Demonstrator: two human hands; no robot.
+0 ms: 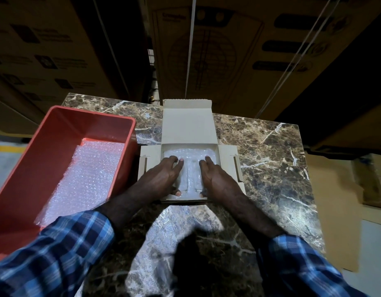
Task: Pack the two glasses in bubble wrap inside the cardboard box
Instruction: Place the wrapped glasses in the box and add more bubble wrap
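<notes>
- Left hand (164, 175) lies over the left glass (183, 179) inside the cardboard box (189, 133), fingers stretched along its length and thumb tucked at its near end; it seems to hold the glass down rather than lift it, with the grip loose and wide.
- Right hand (215, 179) mirrors it on the right glass (197, 179), fingers laid forward, thumb at the near base; it too presses more than it clutches.
- Both glasses lie side by side on their sides, bases toward the person, on a sheet of bubble wrap (189, 153) that lines the box floor; the lining is probably there to cushion them from below.
- Between the two glasses only a narrow gap shows, and whether they touch I cannot tell.
- Box walls sit close beside each hand, so there is little room sideways; the clear way out is straight up.
- Its lid flap (188, 125) stands open on the far side and the side flaps (228, 159) are spread flat, leaving the top free.
- To the left, just beside the box, a red bin (56, 133) holds more bubble wrap sheets (86, 179), within easy reach for a covering layer.
- Another clear sheet (170, 228) lies on the marble table (271, 157) near the person, close to the table's front edge.
</notes>
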